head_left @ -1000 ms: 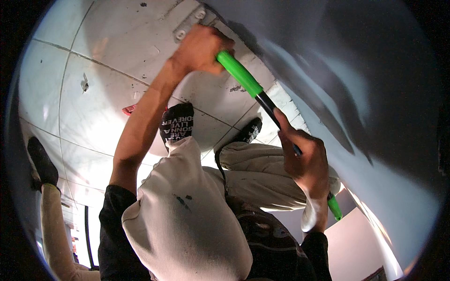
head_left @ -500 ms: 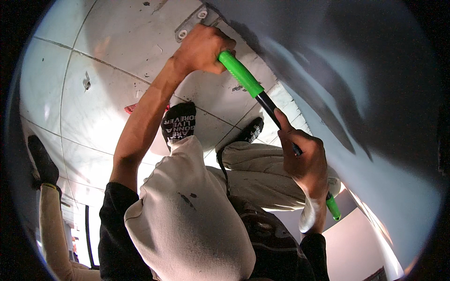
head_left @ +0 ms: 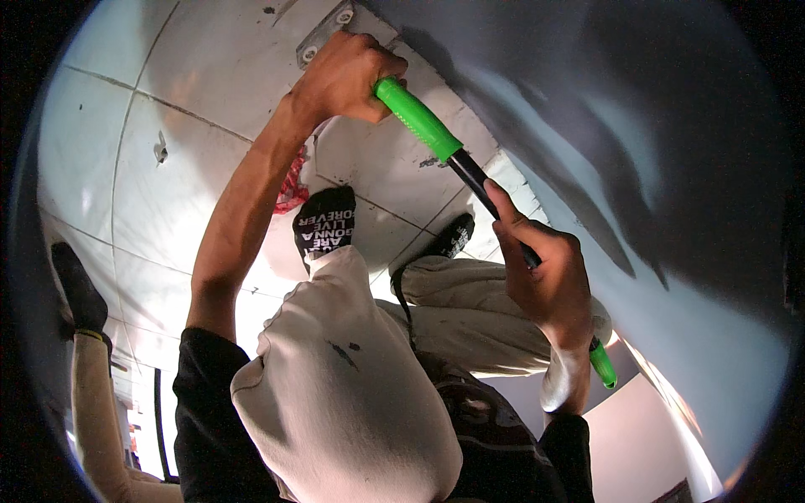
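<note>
My left hand (head_left: 348, 77) is closed in a fist at the upper end of a black bar with a green grip (head_left: 419, 121). Whatever lies inside that fist is hidden. Lower down and to the right, my right hand (head_left: 549, 272) wraps round the bar's black shaft, its thumb lying along it. A short green end (head_left: 602, 366) sticks out below my right wrist. Beside my left hand, a metal plate (head_left: 323, 38) with two round bolt heads sits on the tiled floor (head_left: 201, 193). The bar's working part, if any, does not show.
A grey-blue surface (head_left: 671, 168) rises along the right side. Red patterned cloth or wrapping (head_left: 293, 186) lies behind my left forearm. My bent knee (head_left: 352, 394) and socked feet (head_left: 324, 222) are beneath my arms. Another dark-socked foot (head_left: 78, 285) shows at far left.
My left hand and the bar's upper end sit slightly farther left and higher in the picture, and the floor plate has shifted likewise. More of the red thing shows. Both grips are unchanged.
</note>
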A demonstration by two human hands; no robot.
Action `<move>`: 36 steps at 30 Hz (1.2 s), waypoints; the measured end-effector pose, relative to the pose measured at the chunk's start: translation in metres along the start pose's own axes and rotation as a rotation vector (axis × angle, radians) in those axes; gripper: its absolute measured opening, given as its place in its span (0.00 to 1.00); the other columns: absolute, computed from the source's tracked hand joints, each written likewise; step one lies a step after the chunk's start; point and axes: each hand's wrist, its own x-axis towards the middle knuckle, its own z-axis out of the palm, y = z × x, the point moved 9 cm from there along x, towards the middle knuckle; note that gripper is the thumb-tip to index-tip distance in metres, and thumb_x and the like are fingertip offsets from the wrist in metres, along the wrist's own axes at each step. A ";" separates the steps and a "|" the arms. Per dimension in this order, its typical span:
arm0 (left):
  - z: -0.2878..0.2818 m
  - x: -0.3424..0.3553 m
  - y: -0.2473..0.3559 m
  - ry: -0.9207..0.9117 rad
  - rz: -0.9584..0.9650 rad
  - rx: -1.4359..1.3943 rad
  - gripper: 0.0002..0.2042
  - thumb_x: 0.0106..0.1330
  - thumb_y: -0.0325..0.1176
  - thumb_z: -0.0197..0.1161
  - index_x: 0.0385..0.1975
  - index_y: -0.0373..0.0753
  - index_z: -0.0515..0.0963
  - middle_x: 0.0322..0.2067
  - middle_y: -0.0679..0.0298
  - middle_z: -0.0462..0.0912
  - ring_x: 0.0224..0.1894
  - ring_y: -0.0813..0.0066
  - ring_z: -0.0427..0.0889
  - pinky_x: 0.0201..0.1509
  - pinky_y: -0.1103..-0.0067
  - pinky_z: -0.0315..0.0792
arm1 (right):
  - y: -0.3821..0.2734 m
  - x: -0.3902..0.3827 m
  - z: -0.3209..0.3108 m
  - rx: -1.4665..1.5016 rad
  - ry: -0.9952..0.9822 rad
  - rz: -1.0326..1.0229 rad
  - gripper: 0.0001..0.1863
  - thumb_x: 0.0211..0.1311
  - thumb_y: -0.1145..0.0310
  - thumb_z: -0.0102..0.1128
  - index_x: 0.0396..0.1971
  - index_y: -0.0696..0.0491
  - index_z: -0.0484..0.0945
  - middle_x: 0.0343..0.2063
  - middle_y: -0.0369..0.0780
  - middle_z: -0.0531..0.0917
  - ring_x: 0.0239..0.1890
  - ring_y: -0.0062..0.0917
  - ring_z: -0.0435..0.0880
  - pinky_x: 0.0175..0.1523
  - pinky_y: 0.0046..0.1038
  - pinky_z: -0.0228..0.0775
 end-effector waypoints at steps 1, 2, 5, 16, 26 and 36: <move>-0.004 0.002 -0.002 0.038 0.028 -0.020 0.11 0.38 0.38 0.69 0.22 0.43 0.81 0.20 0.56 0.81 0.27 0.50 0.82 0.31 0.62 0.74 | -0.005 0.002 -0.001 0.035 0.027 -0.050 0.20 0.74 0.68 0.57 0.63 0.48 0.79 0.24 0.47 0.81 0.25 0.31 0.79 0.32 0.31 0.69; -0.010 0.002 -0.006 0.055 0.035 -0.014 0.11 0.38 0.38 0.69 0.22 0.43 0.81 0.20 0.56 0.81 0.27 0.50 0.82 0.31 0.62 0.74 | -0.009 0.007 0.000 0.072 0.054 -0.100 0.20 0.75 0.69 0.56 0.65 0.49 0.78 0.21 0.44 0.77 0.24 0.22 0.70 0.30 0.26 0.64; -0.034 -0.002 -0.028 0.080 0.035 0.045 0.11 0.37 0.38 0.70 0.22 0.43 0.81 0.19 0.57 0.81 0.26 0.51 0.82 0.30 0.61 0.73 | -0.023 0.023 0.004 0.128 0.076 -0.180 0.21 0.76 0.70 0.56 0.66 0.49 0.77 0.18 0.39 0.72 0.23 0.13 0.61 0.28 0.20 0.58; 0.021 0.004 0.012 -0.031 0.035 -0.030 0.11 0.36 0.38 0.68 0.21 0.43 0.80 0.18 0.56 0.80 0.26 0.50 0.82 0.30 0.61 0.74 | 0.012 -0.013 0.004 0.023 0.067 0.031 0.23 0.74 0.75 0.56 0.66 0.45 0.77 0.17 0.31 0.66 0.22 0.12 0.61 0.28 0.20 0.56; 0.000 0.002 -0.014 -0.152 -0.027 0.030 0.13 0.39 0.40 0.69 0.25 0.43 0.80 0.26 0.57 0.83 0.33 0.49 0.84 0.37 0.60 0.76 | 0.001 0.001 0.008 0.112 0.154 -0.071 0.23 0.73 0.74 0.58 0.65 0.43 0.79 0.17 0.35 0.69 0.22 0.13 0.60 0.27 0.19 0.56; 0.008 0.002 0.010 0.043 0.054 -0.056 0.10 0.37 0.37 0.66 0.21 0.42 0.79 0.21 0.57 0.82 0.28 0.50 0.82 0.31 0.61 0.74 | 0.011 -0.011 0.008 0.051 0.066 -0.012 0.23 0.73 0.74 0.58 0.65 0.43 0.78 0.22 0.45 0.78 0.26 0.12 0.68 0.33 0.20 0.64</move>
